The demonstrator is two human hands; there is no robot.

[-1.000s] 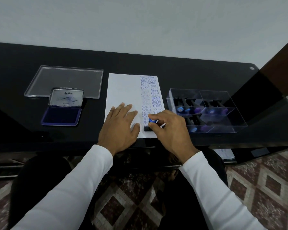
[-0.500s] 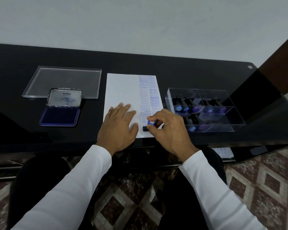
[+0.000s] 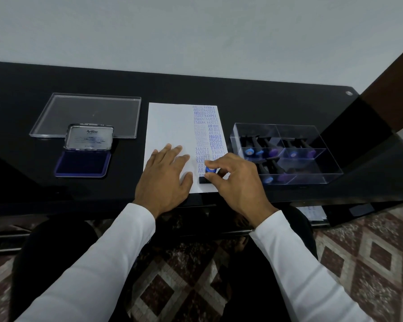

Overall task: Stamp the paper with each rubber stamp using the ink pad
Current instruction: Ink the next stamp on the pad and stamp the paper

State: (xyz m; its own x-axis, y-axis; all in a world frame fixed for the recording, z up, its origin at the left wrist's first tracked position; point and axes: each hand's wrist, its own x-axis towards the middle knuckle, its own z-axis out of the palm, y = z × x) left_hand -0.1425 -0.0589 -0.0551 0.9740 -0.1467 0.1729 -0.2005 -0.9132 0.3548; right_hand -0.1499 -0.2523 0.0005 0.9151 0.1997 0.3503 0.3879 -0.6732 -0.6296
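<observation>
R hand point(image 3: 237, 182) fingertips pinch stamp point(image 3: 210, 170) knob, base on paper point(image 3: 170, 126); L hand point(image 3: 165, 177) flat, fingers spread.

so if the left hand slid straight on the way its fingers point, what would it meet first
Probably only bare paper first; the left hand lies flat on it, fingers pointing away and slightly right, toward the stamped column, though the exact line is uncertain.

Clear acrylic lid point(image 3: 89, 115) flat on black desk point(image 3: 265, 98); patterned diamond floor tiles point(image 3: 370, 256) below, grey wall point(image 3: 196, 31) behind
</observation>
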